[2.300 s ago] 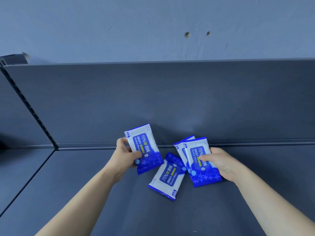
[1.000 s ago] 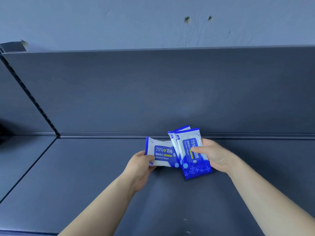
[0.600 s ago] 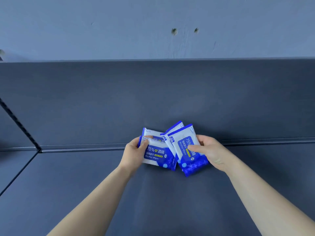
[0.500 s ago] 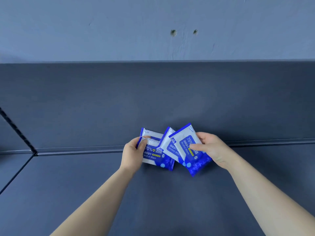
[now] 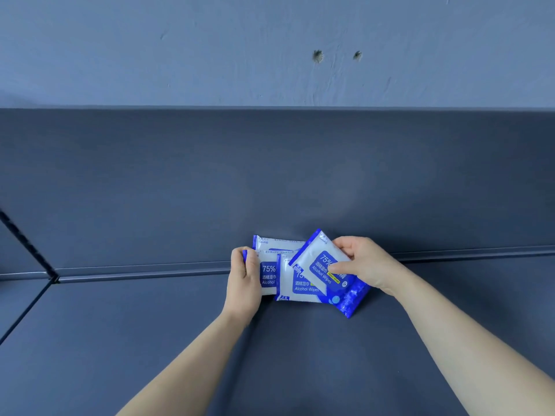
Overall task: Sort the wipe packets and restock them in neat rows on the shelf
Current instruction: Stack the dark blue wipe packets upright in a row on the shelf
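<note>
My left hand [image 5: 244, 283] had its fingers [image 5: 240, 258] curled round the left edge of the left packet [image 5: 268, 274]. It sat just below the middle of the frame, where the shelf [image 5: 150, 340] meets its back panel [image 5: 210, 175]. A rear packet [image 5: 279, 242] showed just behind it. Half a second earlier my right hand [image 5: 365, 262] had carried two fanned packets. By this moment one of them, the middle packet [image 5: 301, 289], lay nearly square, partly over the left one. I could not tell whether either hand still touched it. My right hand kept only the tilted packet [image 5: 326, 270], pinched between thumb and fingers, its blue end pointing lower right and overlapping the middle one. I judged that a row was starting against the back panel. All four packets were gathered but none truly aligned, and the tilted one needed squaring next.
</note>
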The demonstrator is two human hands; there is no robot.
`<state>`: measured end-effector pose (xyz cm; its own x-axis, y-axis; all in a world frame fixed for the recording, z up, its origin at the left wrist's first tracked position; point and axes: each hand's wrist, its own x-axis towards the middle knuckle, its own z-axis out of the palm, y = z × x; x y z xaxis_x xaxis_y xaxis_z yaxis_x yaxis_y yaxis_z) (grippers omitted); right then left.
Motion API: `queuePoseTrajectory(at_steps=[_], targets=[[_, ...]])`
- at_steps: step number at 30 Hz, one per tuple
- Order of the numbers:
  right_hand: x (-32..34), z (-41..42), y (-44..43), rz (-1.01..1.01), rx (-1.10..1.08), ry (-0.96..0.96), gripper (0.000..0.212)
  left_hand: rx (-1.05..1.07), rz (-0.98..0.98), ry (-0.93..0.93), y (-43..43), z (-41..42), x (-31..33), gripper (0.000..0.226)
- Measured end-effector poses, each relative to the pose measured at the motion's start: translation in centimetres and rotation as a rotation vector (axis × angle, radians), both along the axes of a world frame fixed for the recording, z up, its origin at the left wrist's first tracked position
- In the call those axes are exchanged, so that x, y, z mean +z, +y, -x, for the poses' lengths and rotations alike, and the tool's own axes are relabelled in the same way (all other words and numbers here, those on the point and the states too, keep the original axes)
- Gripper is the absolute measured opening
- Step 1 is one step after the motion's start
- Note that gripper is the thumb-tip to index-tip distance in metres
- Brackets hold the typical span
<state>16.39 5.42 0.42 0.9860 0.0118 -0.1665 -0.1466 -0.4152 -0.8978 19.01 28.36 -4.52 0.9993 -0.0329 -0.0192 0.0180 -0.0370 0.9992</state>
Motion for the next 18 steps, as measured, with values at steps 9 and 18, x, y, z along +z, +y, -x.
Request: queuePoseTrajectory(at_steps=[9,18], targets=[[0.0,-0.5,1.8,0.19,-0.032,-0.105,0.014,-0.198,-0.225,0.04,2.6,-0.5,-0.2,0.047],[1.5,1.1,3.4,0.37,0.006,-0.233,0.023,-0.132,-0.247,-0.026,2.7,-0.8,-0.4,0.036]])
